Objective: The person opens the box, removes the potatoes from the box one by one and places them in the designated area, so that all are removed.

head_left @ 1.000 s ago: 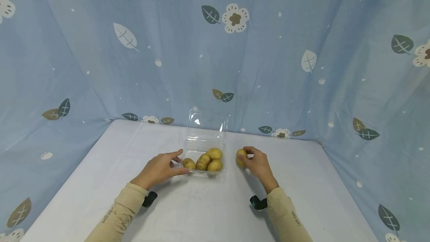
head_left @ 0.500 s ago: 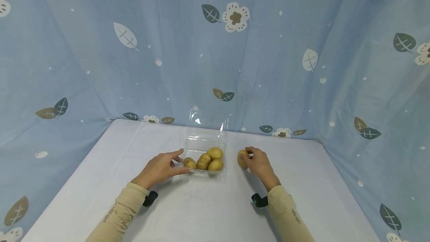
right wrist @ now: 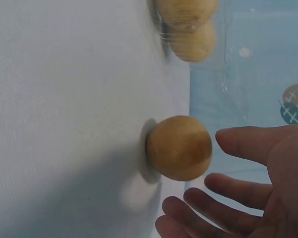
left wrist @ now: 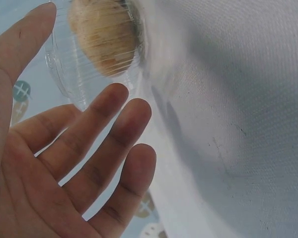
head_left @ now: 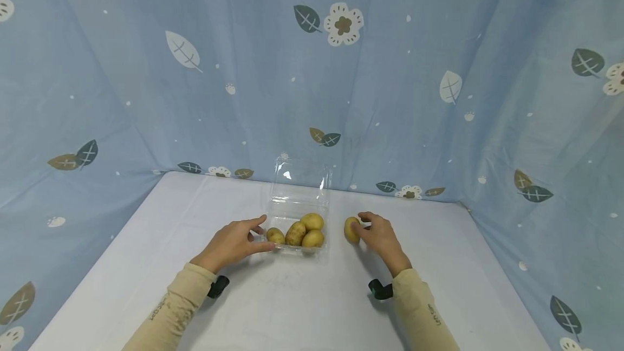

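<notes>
While the left hand (head_left: 232, 242) is holding its fingers wide just left of the open, clear-plastic clamshell box (head_left: 299, 199), four oval, yellow-brown potatoes (head_left: 295, 234) are lying inside; right of the box, a loose, oval yellow potato (head_left: 349, 232) is resting by the right hand (head_left: 382, 236), whose parted fingers are gripping nothing. Seemingly, it is being taken or released; boxing it would be requiring a closing grip.

The head view is evenly lit, wrist views dimmer. Glare flecks the clear lid (head_left: 301, 179); soft shadows cross the worktop (head_left: 292, 307).
</notes>
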Demonstrator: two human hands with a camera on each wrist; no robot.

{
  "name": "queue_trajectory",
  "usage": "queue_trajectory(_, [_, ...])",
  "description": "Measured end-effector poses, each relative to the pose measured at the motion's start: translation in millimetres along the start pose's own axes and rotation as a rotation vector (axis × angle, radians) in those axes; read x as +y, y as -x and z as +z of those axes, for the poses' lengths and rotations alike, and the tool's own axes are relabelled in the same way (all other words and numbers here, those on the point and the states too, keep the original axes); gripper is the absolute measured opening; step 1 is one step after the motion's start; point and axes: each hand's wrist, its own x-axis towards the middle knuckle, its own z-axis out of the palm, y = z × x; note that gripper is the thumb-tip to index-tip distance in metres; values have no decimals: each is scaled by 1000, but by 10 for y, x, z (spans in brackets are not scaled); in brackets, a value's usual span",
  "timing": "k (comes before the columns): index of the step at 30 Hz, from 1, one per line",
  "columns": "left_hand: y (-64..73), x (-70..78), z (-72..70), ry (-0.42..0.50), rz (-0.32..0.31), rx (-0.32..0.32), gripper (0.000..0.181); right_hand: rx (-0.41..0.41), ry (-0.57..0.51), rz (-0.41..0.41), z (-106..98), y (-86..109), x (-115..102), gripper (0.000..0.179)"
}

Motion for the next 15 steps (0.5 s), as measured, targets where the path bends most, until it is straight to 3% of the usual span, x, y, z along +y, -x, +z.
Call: queue_trajectory(15, [2,-12,-6,14,-1,-7,86,54,4,-26,-68,-12,-6,48])
